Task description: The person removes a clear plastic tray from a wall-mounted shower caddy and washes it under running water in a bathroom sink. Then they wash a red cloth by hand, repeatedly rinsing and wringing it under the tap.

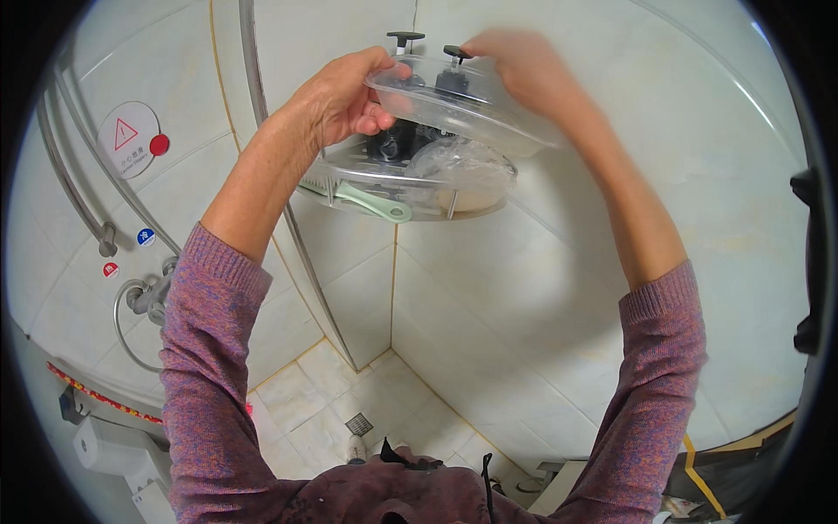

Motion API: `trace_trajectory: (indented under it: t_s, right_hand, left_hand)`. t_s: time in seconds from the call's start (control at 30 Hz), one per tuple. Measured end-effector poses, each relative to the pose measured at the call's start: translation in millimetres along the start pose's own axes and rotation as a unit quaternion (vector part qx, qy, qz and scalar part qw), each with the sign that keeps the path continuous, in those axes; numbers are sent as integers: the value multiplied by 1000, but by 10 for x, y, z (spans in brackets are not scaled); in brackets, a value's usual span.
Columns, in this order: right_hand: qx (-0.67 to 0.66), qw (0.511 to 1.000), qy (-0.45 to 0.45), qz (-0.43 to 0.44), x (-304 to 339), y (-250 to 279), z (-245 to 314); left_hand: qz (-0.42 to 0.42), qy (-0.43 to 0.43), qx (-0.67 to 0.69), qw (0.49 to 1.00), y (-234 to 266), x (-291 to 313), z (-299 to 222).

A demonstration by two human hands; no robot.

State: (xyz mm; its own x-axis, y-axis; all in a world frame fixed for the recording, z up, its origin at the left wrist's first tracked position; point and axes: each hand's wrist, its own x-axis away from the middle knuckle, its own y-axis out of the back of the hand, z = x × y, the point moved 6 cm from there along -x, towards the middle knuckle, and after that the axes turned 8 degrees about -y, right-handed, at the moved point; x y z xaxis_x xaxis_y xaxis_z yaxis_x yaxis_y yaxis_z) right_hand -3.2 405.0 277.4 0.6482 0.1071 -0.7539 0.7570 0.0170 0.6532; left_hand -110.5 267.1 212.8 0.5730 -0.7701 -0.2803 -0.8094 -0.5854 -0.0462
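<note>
My left hand (356,94) pinches the left end of a clear plastic tray (454,109), tilted above a corner shelf. Blurred by motion, my right hand (529,70) is over the tray's far right side. Its fingertips are at the black pump head (456,52) of a dark bottle, and whether they grip anything is not clear. A second black pump head (405,37) stands just left of it. Below the tray, the metal corner shelf (362,171) carries dark bottles (390,147) and a crumpled clear plastic bag (463,164).
A pale green brush handle (371,203) sticks out from the shelf's lower front. Left are a shower mixer (153,295), its hose and a metal rail (74,166) on the tiled wall. A floor drain (358,424) and a white toilet (118,454) are lower down.
</note>
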Motion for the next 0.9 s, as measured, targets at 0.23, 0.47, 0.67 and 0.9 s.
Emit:
trace_trajectory:
  t_s: [0.23, 0.47, 0.67, 0.9]
  right_hand:
    - [-1, 999, -28, 15, 1, -30, -3]
    - [21, 999, -26, 40, -26, -39, 1]
    - [13, 999, -19, 46, -44, -10, -1]
    - [6, 997, -22, 77, -67, 19, 0]
  left_hand:
    - [9, -3, 6, 1000, -6, -8, 2]
    - [-1, -1, 11, 1000, 20, 5, -2]
    - [-1, -20, 28, 999, 10, 39, 3]
    - [-4, -35, 2, 999, -53, 152, -37]
